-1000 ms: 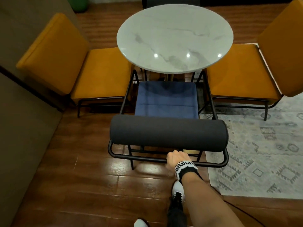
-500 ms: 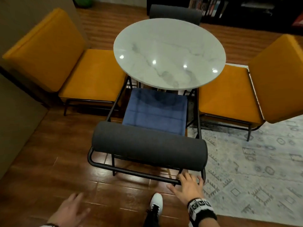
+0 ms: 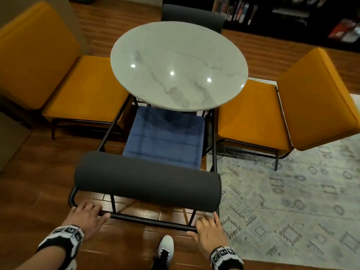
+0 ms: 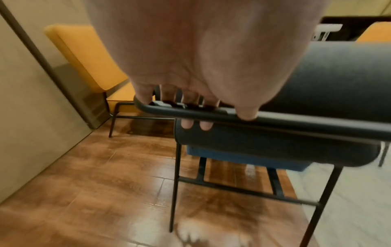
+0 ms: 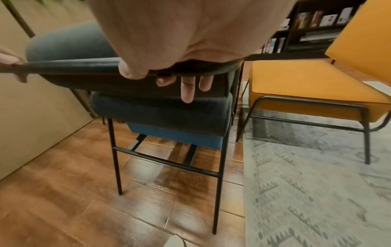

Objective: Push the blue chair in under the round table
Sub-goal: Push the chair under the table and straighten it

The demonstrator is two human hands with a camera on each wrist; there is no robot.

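The blue chair has a blue seat (image 3: 165, 137), a dark grey bolster back (image 3: 148, 180) and a black metal back rail (image 3: 152, 221). It faces the round marble table (image 3: 179, 65), and the front strip of the seat lies under the table's edge. My left hand (image 3: 85, 215) grips the rail's left end; in the left wrist view its fingertips (image 4: 188, 124) wrap under the rail (image 4: 296, 122). At the rail's right corner, my right hand (image 3: 208, 225) grips it; its fingers (image 5: 187, 93) hang over the rail (image 5: 74, 66).
Yellow chairs stand close on the left (image 3: 64, 88) and right (image 3: 272, 114) of the blue chair. A dark chair (image 3: 192, 15) sits at the table's far side. A patterned rug (image 3: 292, 201) covers the floor at right, a beige wall panel (image 3: 11, 133) is left, my shoe (image 3: 165, 248) below.
My right hand slid from the rail's middle to its right corner. My left hand came up from below and took hold of the rail's left end.
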